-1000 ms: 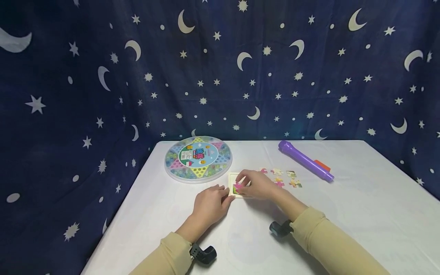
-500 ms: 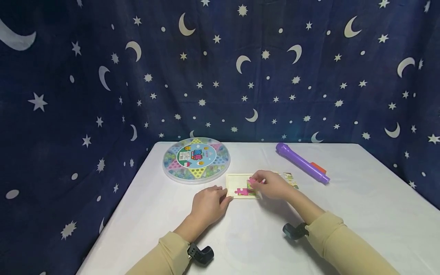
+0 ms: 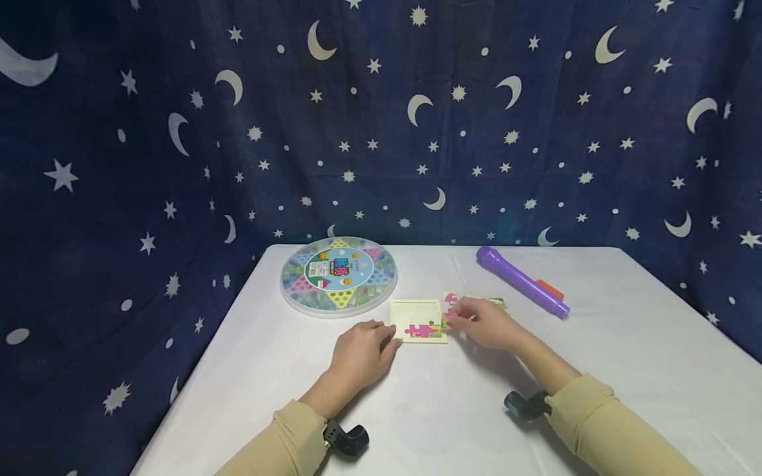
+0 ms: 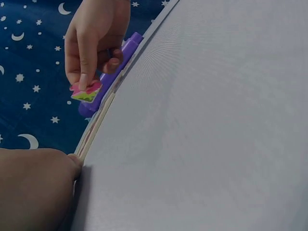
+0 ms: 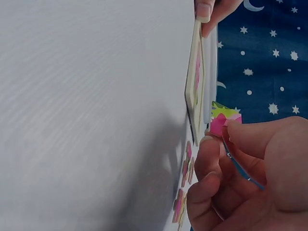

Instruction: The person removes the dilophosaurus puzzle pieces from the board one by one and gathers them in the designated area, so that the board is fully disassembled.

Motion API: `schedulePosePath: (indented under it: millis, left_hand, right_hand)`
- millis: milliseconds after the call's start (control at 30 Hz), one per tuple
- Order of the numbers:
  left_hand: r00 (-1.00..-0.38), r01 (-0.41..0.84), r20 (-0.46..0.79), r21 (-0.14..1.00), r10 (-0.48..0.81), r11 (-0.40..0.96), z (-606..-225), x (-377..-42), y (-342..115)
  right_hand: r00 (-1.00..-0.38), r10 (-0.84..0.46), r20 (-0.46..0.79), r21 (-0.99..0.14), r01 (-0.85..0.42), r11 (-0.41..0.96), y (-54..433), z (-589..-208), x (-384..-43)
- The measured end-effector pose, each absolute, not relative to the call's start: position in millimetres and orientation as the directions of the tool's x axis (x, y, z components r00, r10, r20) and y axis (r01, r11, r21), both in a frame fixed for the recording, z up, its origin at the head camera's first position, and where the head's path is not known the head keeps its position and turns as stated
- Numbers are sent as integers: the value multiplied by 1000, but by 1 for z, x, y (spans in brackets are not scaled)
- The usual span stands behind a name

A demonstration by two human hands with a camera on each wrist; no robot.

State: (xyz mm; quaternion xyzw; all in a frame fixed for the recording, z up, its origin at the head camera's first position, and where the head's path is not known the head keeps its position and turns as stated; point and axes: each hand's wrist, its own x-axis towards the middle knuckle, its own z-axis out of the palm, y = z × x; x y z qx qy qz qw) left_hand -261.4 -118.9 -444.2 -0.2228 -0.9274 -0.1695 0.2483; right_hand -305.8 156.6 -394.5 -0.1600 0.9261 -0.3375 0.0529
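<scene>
A pale square puzzle tray (image 3: 417,311) lies on the table, with pink and green pieces (image 3: 423,330) along its near edge. My left hand (image 3: 363,356) holds the tray's near left corner between thumb and fingers; in the right wrist view, its thumb (image 5: 204,10) touches the frame. Just past the tray's right edge, my right hand (image 3: 485,322) pinches a pink and green jigsaw piece (image 5: 225,118) between thumb and fingertips, raised above the table. Loose jigsaw pieces (image 5: 180,207) lie under and beyond the right hand, which partly hides them in the head view.
Behind the tray at the left is a round Chinese checkers box (image 3: 339,276) with marbles. A purple toy microphone (image 3: 522,281) lies at the back right, an orange object (image 3: 550,289) beside it. A dark star-and-moon cloth (image 3: 381,119) hangs behind the white table (image 3: 428,410).
The right hand has moved rightward from over the tray to beyond its right edge, carrying a piece. Pieces along the tray's near edge have come into view. The left hand has stayed in place.
</scene>
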Motion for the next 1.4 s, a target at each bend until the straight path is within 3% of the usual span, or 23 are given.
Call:
schedulePosePath:
  millis: [967, 1400]
  left_hand:
    - [-795, 486, 512, 217, 325, 847, -444, -263, -120]
    - [-787, 488, 528, 215, 320, 846, -445, -262, -121]
  right_hand:
    - [-965, -256, -50, -611, -174, 773, 175, -405, -305]
    - [-960, -280, 20, -603, -235, 762, 173, -405, -303]
